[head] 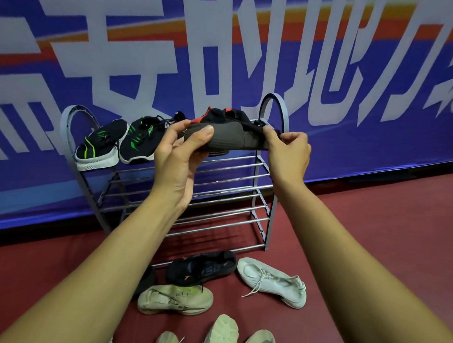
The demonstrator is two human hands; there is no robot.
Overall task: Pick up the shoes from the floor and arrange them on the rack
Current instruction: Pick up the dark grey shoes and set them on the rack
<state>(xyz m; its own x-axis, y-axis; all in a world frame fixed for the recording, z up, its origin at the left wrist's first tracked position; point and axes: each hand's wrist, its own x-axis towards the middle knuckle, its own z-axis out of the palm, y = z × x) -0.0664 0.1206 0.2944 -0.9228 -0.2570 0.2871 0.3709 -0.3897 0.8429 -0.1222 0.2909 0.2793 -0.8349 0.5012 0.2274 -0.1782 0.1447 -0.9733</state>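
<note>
Two black-and-green sneakers (pixel 140 140) sit at the rack's (pixel 269 226) top-left end. The left hand (pixel 178 163) grasps one end of a black-and-red shoe (pixel 235 136) over the top tier's right half; the right hand (pixel 286 153) pinches its other end.

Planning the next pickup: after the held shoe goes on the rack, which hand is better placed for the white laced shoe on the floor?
Right, probably. The white laced shoe lies below the right hand, at the rack's right end; the left hand would have to cross.

Both hands (pixel 180 155) (pixel 287 151) hold a black-red shoe (pixel 232 135) above the rack (pixel 261 189).
</note>
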